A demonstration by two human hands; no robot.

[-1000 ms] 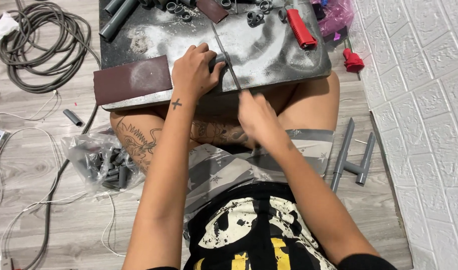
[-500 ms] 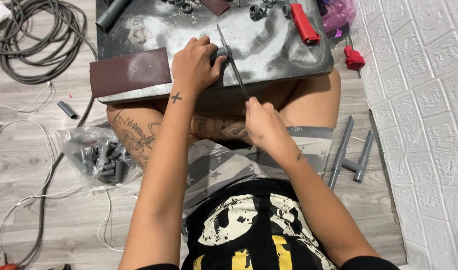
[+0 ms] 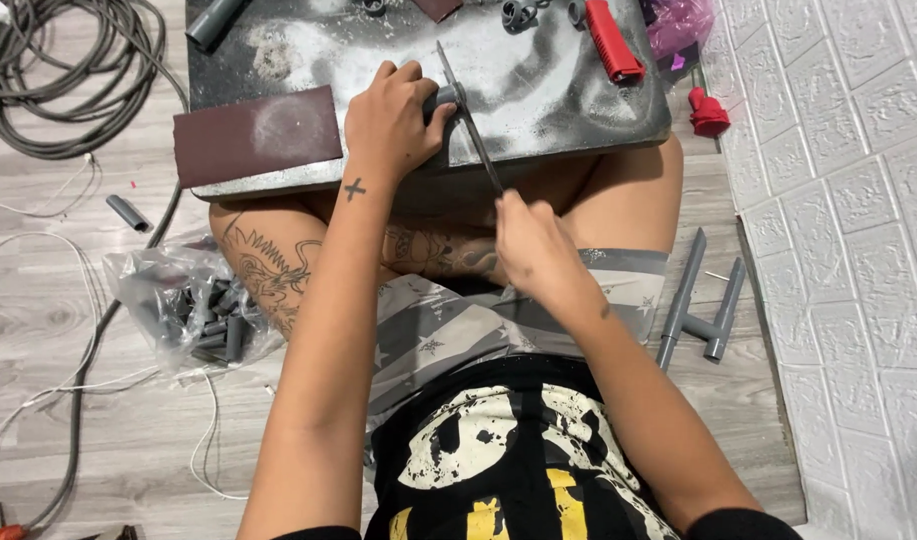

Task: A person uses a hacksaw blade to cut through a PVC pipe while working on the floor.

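— Pipe piece (image 3: pixel 446 97), grey and short, sits under our left hand (image 3: pixel 390 122) near the front edge of the board (image 3: pixel 538 90) that lies across our lap. The left grip is closed on it, fingers curled over the top and thumb against its side.

— And the blade (image 3: pixel 468 125)? A second ago it lay across the same spot, but our right hand (image 3: pixel 531 243) was further up, close to the board's front edge.

— Now that hand is drawn back toward our body, just off the front edge, its grip wrapped tight round the blade's handle end. The blade's far tip still reaches past the pipe piece, so we judge this a pull stroke in a sawing or filing motion.

— Has the pipe piece shifted?

— Hardly; the left hand pins it at the same place, just right of the dark red sandpaper sheet (image 3: pixel 255 135) at the board's front left corner. White dust is spread over the board around it.

— Anything else near?

— A red-handled tool (image 3: pixel 612 40) toward the far right corner, a bag of grey fittings (image 3: pixel 193 310) on the floor to our left, and longer grey pipes (image 3: pixel 693 300) on the floor to our right, by the white wall.
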